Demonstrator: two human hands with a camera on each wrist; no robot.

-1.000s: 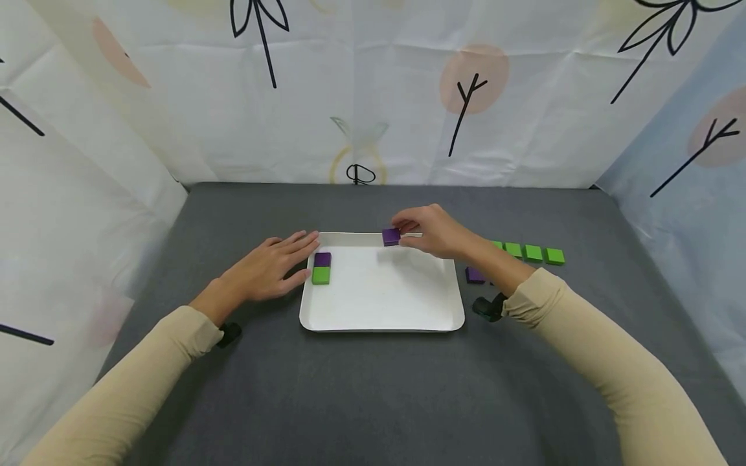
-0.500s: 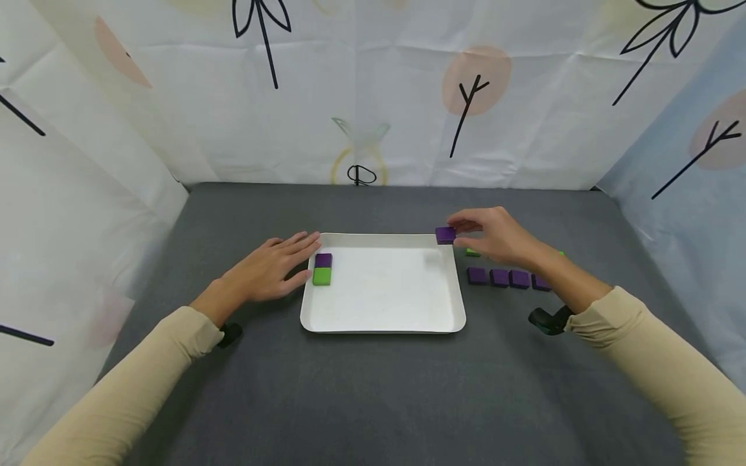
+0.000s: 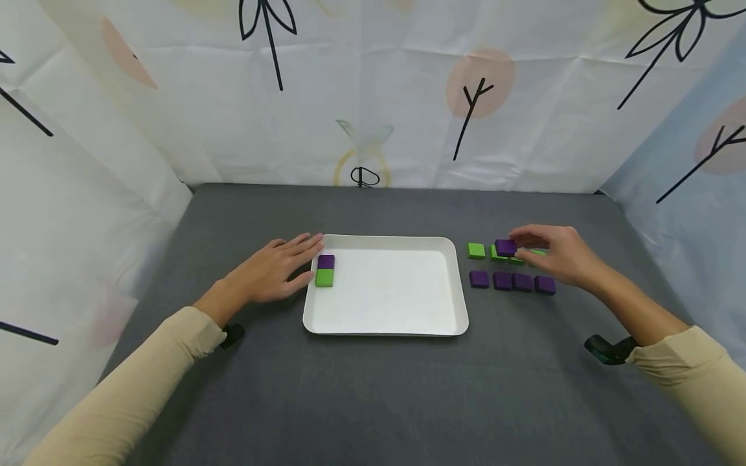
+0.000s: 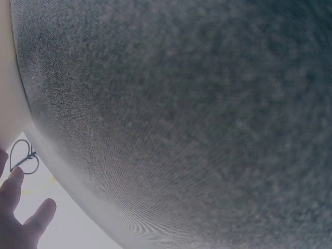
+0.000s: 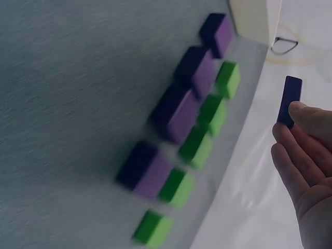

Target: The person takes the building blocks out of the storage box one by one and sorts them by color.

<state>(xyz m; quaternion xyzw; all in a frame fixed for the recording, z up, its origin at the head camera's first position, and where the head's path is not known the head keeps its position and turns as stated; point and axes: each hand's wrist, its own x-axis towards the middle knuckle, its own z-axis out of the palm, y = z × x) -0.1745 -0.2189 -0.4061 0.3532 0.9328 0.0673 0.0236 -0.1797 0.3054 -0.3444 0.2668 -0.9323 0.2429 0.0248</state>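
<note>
My right hand (image 3: 562, 257) pinches a purple block (image 3: 505, 248) between thumb and fingertips, held above the row of green blocks (image 3: 476, 251) to the right of the tray. In the right wrist view the held block (image 5: 290, 98) looks thin and flat, gripped at its lower end. My left hand (image 3: 268, 272) lies at the left edge of the white tray (image 3: 390, 329), fingers straight and touching the rim. Inside the tray at its left side, a purple block (image 3: 326, 262) touches a green block (image 3: 324, 278) in front of it.
A row of several purple blocks (image 3: 522, 282) lies on the grey table (image 3: 373, 395), nearer than the green row. Some green blocks are partly hidden by my right hand. A patterned white cloth (image 3: 402, 90) hangs behind and at both sides.
My right hand has carried the purple block rightward, from above the tray's back edge to over the green row. The left hand stays at the tray's left edge.
</note>
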